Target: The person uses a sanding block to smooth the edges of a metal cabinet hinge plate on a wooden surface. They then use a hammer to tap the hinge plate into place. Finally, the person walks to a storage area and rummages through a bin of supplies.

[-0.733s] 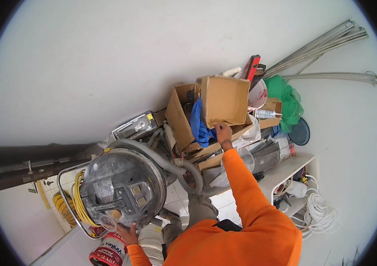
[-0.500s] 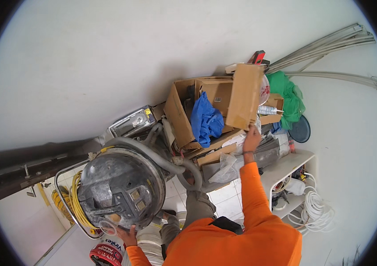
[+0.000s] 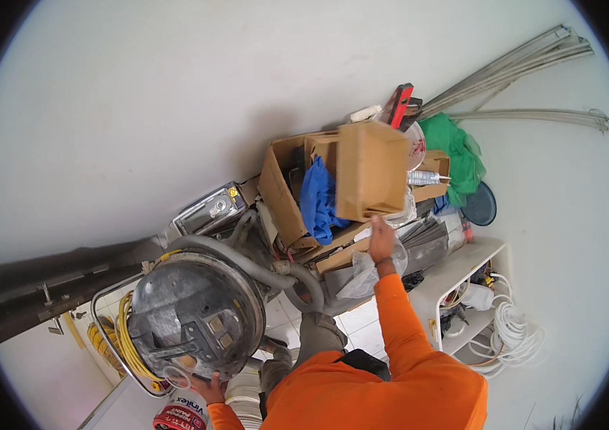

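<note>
My right hand (image 3: 382, 242) grips the lower edge of a small open cardboard box (image 3: 372, 168), tilted so that its hollow side faces me. It is raised in front of a larger cardboard box (image 3: 283, 190), which holds a smaller carton and a crumpled blue cloth or sheet (image 3: 316, 201). At the lower left, my left hand (image 3: 209, 389) is beside the rim of a dusty black drum-shaped vacuum cleaner (image 3: 189, 315). Its fingers appear closed on a thin, clear ring (image 3: 177, 376), perhaps a tape roll; the grip is partly hidden.
A grey hose (image 3: 243, 264) loops from the vacuum past my leg. Right of the boxes are a red spirit level (image 3: 400, 106), sealant tubes (image 3: 426, 178) and a green bag (image 3: 455, 154). A white shelf unit (image 3: 455, 287) and coiled white cable (image 3: 508, 337) stand at right.
My right hand has moved left with the small cardboard box, turning it so its inside shows. More of the red level is exposed. My left hand stays by the vacuum.
</note>
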`<state>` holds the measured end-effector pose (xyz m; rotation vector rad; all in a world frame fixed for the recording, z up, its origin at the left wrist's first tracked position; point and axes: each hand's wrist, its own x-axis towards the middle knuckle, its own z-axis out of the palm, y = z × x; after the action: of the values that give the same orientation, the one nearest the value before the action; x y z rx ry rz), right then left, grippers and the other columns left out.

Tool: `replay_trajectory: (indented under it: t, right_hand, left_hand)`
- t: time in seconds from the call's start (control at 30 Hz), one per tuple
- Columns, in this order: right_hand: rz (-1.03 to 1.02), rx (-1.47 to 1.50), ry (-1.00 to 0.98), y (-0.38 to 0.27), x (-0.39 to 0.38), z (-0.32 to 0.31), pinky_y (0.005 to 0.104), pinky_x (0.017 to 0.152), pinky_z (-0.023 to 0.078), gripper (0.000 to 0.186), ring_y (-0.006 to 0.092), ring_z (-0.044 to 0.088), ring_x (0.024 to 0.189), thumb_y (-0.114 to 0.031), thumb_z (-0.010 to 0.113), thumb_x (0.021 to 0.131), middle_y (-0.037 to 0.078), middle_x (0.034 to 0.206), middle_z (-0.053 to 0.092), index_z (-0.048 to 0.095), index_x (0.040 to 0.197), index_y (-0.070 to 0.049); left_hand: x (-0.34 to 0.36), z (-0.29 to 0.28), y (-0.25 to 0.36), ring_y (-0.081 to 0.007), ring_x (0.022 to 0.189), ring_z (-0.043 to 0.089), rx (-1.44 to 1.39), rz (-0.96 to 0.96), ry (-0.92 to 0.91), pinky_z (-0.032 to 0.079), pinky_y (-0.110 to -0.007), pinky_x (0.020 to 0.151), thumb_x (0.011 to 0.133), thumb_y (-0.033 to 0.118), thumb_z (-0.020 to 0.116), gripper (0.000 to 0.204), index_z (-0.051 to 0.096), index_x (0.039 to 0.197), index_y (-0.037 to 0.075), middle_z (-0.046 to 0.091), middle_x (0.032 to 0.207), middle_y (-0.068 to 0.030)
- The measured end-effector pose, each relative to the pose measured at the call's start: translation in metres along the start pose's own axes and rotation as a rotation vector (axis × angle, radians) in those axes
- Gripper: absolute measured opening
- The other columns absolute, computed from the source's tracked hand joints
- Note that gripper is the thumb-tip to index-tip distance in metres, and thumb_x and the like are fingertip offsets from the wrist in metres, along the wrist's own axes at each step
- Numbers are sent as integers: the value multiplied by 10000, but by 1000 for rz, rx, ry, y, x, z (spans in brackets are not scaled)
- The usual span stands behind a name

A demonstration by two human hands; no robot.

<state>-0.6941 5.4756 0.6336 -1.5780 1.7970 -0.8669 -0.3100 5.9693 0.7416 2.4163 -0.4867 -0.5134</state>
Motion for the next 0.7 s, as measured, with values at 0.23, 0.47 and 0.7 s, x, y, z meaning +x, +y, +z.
replay_trajectory:
  t: [0.23, 0.47, 0.7]
  right_hand:
    - [208, -125, -417, -60, -21, 92, 498, 918, 508, 595, 458, 650, 1061, -424, 785, 826, 277, 1076, 693, 603, 1205, -3]
    - [18, 27, 14, -17, 3, 106, 419, 733, 522, 430, 356, 660, 771, -255, 814, 766, 203, 892, 706, 668, 1062, 20]
    - [-103, 372, 250, -103, 59, -90, 312, 759, 525, 444, 152, 613, 882, -144, 811, 823, 101, 1016, 671, 636, 1168, 72]
  left_hand:
    - [-8, 1, 37, -340, 1445, 240, -135, -297, 10, 383, -435, 1124, 763, 49, 783, 1119, 65, 1620, 115, 51, 1661, -123]
    - [7, 0, -94, -338, 1431, 273, 231, 90, 34, 413, -429, 1094, 752, 131, 818, 1144, 80, 1626, 137, 62, 1665, -117]
    - [-1, -2, -33, -353, 1446, 254, 138, -52, 11, 273, -448, 1182, 777, 195, 823, 1121, 92, 1619, 77, 87, 1658, -149]
